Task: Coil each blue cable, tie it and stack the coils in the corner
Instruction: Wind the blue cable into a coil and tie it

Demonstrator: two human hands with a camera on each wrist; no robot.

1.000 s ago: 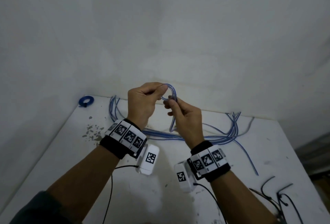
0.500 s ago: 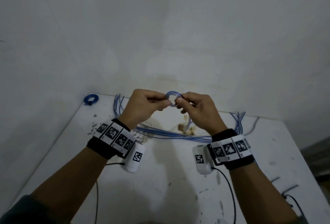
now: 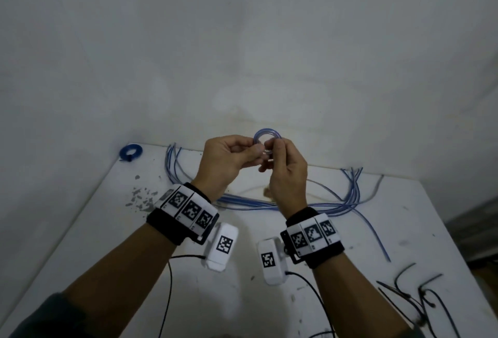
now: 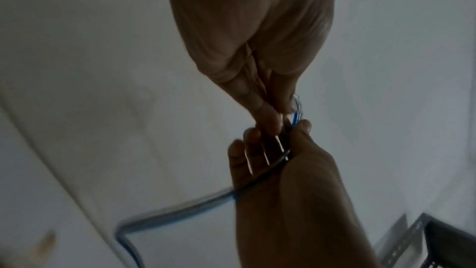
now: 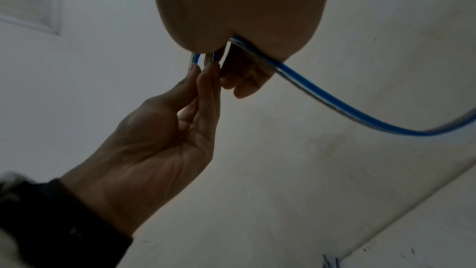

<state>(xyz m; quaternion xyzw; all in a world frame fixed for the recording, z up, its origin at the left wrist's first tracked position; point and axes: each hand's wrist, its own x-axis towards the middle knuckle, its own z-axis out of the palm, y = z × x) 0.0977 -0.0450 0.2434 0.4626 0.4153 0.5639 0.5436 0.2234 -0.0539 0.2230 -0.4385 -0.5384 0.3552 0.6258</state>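
Both hands are raised above the white table, holding a small blue cable coil between them. My left hand pinches the coil's left side with thumb and fingertips. My right hand pinches its right side, and the cable's free length runs out under that palm. In the left wrist view the blue cable trails down from the right hand. One finished blue coil lies in the far left corner. Several loose blue cables sprawl across the table's far side.
Black ties lie at the table's near right. Grey chipped spots mark the left part of the table. Pale walls close off the back and left. Thin black wires hang from the wrist cameras.
The hands moved closer together and the cable loop between them has tightened into a small round coil. The right hand has turned so its back faces the head camera.
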